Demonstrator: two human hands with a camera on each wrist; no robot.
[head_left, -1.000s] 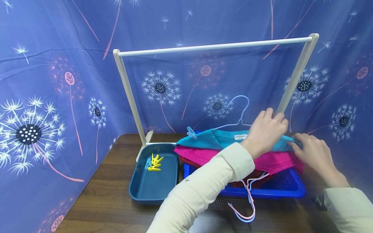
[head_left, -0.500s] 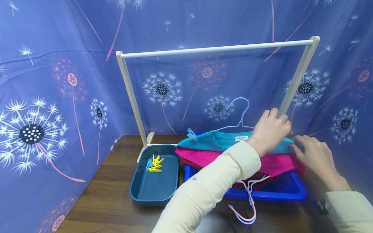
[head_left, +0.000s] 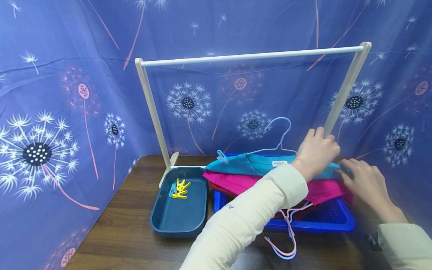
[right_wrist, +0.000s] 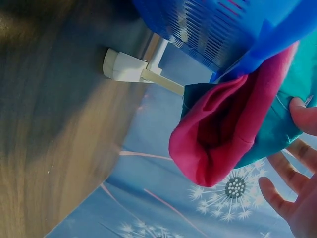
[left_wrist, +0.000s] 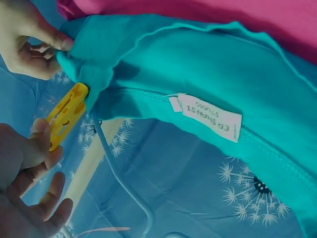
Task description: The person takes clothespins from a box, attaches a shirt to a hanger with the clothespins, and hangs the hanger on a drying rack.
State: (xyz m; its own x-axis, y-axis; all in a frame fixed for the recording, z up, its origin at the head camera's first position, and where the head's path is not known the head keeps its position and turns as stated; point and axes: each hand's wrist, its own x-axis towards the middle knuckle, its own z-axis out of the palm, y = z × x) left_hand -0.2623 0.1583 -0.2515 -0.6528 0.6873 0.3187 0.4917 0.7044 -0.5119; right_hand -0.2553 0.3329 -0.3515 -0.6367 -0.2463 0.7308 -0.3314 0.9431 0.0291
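We see the turquoise shirt (head_left: 261,165) pegged at one shoulder; the left hand (head_left: 317,153) pinches a yellow peg (left_wrist: 68,111), seemingly left to fasten; the right hand (head_left: 366,182) pinches the shirt.

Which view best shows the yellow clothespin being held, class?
The left wrist view: the yellow clothespin shows up close, pinched by the left hand at the teal shirt. In the head view that hand hides it; the right wrist view omits it.

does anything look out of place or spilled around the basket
Nothing looks spilled or damaged. Slightly odd: a pink hanger and a pale blue hanger poke hooks-first past the front rim of the blue basket, while the third hanger, in the teal garment, stands hook up.
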